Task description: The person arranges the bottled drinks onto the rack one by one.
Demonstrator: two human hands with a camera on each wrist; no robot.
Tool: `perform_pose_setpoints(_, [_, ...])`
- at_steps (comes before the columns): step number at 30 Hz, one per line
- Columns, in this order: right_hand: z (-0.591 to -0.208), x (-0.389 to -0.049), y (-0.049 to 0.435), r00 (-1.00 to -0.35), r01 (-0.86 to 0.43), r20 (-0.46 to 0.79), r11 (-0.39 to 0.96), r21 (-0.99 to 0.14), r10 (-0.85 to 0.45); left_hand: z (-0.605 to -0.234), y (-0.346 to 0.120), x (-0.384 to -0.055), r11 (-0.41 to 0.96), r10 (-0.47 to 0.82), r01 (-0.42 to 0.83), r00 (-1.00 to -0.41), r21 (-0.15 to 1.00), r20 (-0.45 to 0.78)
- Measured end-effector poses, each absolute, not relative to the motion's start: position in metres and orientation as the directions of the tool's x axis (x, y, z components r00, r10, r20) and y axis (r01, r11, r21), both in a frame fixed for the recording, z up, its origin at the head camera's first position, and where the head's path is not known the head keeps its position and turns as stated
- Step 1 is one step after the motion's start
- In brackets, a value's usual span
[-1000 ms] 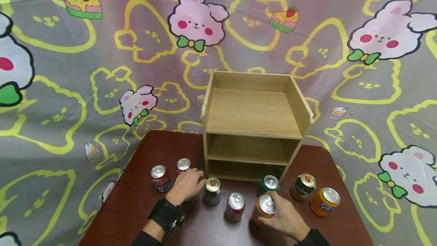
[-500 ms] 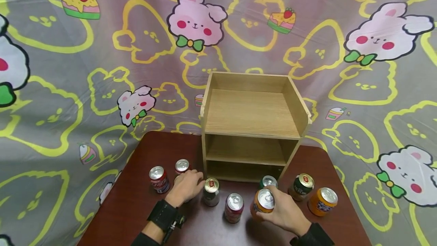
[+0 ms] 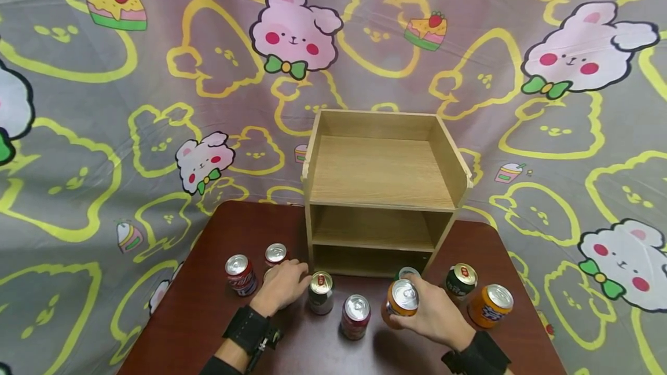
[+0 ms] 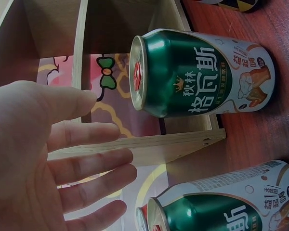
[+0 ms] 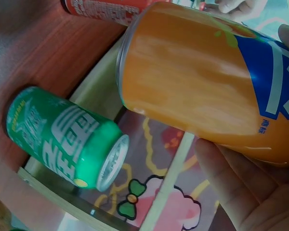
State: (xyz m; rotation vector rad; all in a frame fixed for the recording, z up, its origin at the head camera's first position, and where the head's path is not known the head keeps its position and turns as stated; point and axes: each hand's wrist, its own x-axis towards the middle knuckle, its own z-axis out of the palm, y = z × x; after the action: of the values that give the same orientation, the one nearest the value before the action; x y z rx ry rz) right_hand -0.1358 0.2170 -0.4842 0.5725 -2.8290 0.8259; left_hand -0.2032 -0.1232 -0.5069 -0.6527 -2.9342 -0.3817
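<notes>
Head view: my right hand grips orange soda can, wooden shelf unit at its 11 o'clock; left hand relaxed, empty.

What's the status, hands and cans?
Right hand gripping orange can, seemingly aloft. Left hand empty, near green-and-white can. Possible obstacle: green can between orange can and shelf.

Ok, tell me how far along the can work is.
Done: the orange Fanta can looks lifted off the table. In hand: the right hand grips it; the left hand holds nothing. Left, probably: setting it down; the green Sprite can and others stand on the table.
</notes>
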Motion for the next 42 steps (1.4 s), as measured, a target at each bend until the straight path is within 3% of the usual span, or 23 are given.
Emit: perform_pose_setpoints(42, [-0.416,-0.161,0.21,-0.839,-0.513,0.427,0.75,-0.417,-0.337,-0.508,-0.118,-0.203,0.868,0.408,0.447,-0.89,0.216,0.201])
